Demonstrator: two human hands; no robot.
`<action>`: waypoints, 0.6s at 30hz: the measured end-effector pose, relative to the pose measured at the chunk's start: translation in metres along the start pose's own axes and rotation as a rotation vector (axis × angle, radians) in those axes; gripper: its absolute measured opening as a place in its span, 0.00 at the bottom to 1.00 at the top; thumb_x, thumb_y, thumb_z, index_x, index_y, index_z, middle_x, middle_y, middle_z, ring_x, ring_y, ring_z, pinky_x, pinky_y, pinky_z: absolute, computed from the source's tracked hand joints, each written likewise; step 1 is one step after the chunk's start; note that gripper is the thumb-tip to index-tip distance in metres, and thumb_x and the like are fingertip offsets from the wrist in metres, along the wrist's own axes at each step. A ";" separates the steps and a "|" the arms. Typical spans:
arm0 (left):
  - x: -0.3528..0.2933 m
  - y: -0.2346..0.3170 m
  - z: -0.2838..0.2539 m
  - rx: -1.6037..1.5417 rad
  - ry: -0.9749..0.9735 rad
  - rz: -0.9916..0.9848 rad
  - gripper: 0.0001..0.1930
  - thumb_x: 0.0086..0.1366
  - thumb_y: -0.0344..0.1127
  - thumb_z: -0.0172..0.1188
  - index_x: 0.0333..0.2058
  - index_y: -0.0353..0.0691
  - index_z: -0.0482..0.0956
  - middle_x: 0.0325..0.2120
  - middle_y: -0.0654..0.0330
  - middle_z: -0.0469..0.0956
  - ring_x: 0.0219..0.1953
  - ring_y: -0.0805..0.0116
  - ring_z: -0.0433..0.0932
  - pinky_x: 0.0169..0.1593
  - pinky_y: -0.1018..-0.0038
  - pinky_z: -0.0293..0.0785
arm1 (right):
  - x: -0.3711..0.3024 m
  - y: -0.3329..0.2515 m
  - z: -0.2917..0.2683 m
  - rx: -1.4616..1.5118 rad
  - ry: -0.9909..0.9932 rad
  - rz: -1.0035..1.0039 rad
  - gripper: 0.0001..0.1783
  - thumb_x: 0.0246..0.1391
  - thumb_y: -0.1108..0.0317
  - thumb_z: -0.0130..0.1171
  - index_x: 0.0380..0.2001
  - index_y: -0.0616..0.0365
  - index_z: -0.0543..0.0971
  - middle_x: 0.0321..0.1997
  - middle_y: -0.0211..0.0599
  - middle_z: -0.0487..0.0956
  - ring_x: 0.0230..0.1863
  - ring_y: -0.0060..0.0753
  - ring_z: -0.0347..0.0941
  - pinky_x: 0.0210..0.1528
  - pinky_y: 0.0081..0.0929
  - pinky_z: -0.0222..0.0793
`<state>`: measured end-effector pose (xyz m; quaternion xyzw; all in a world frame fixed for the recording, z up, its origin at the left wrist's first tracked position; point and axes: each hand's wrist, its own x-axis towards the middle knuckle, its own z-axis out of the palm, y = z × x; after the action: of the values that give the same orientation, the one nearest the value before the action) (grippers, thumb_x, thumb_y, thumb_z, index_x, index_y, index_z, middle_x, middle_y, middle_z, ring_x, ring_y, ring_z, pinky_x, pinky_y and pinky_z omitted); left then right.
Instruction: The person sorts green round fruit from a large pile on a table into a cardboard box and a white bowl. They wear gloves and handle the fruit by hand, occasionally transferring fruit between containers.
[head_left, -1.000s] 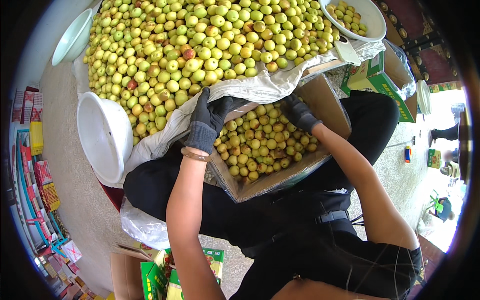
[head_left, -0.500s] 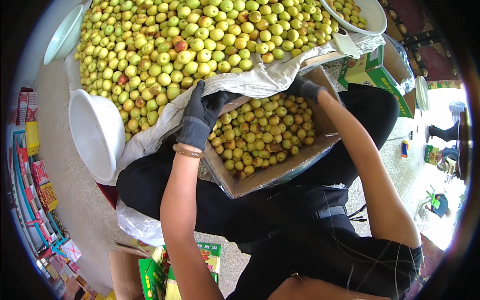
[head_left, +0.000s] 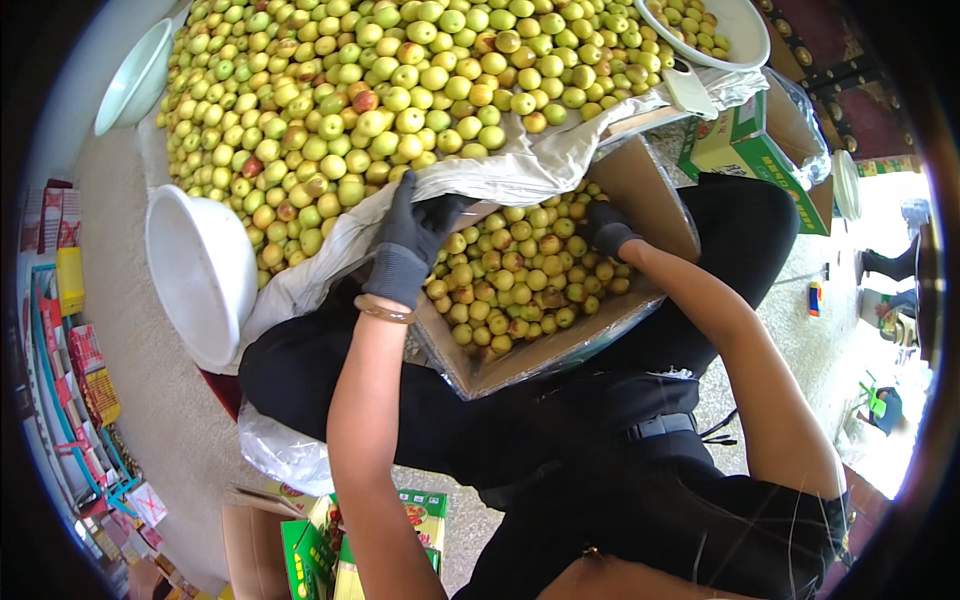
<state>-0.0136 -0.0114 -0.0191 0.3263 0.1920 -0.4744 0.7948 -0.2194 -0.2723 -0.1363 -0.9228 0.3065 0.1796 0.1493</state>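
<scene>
Fingers apart, a gray-gloved left hand (head_left: 408,235) flanks a brown cardboard box (head_left: 648,195); the gray-gloved right hand (head_left: 607,228), grip unclear, touches round yellow-green fruit (head_left: 512,262).

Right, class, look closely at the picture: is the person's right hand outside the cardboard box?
No, the gloved right hand is inside the cardboard box, beside the yellow-green fruit there.

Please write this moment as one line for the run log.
left hand: gloved, at white cloth edge | right hand: gloved, at fruit inside cardboard box | nearby: fruit pile, white basin at left
</scene>
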 end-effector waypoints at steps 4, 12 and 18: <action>-0.016 -0.016 0.000 0.710 -0.171 -0.167 0.28 0.60 0.54 0.55 0.42 0.29 0.70 0.35 0.49 0.75 0.35 0.62 0.76 0.43 0.66 0.77 | -0.014 -0.009 -0.059 0.070 -0.222 -0.094 0.25 0.45 0.50 0.60 0.40 0.59 0.77 0.42 0.50 0.76 0.44 0.48 0.73 0.46 0.37 0.68; -0.056 -0.086 0.035 0.109 0.018 -0.324 0.19 0.61 0.54 0.54 0.34 0.41 0.71 0.26 0.62 0.69 0.23 0.74 0.70 0.22 0.81 0.70 | -0.057 -0.059 -0.126 0.720 -0.244 -0.473 0.28 0.46 0.49 0.60 0.44 0.59 0.74 0.46 0.50 0.74 0.47 0.52 0.70 0.50 0.40 0.66; -0.226 0.040 -0.051 -0.383 -0.291 0.658 0.22 0.67 0.49 0.42 0.14 0.48 0.63 0.13 0.68 0.64 0.13 0.79 0.58 0.14 0.80 0.55 | -0.068 -0.057 -0.051 0.028 -0.173 -0.709 0.29 0.46 0.52 0.60 0.49 0.53 0.67 0.47 0.45 0.69 0.43 0.50 0.70 0.43 0.42 0.68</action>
<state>-0.0858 0.1794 0.0970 0.1461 0.0479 -0.1918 0.9693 -0.2229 -0.2134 -0.0527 -0.9510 -0.0437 0.1900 0.2401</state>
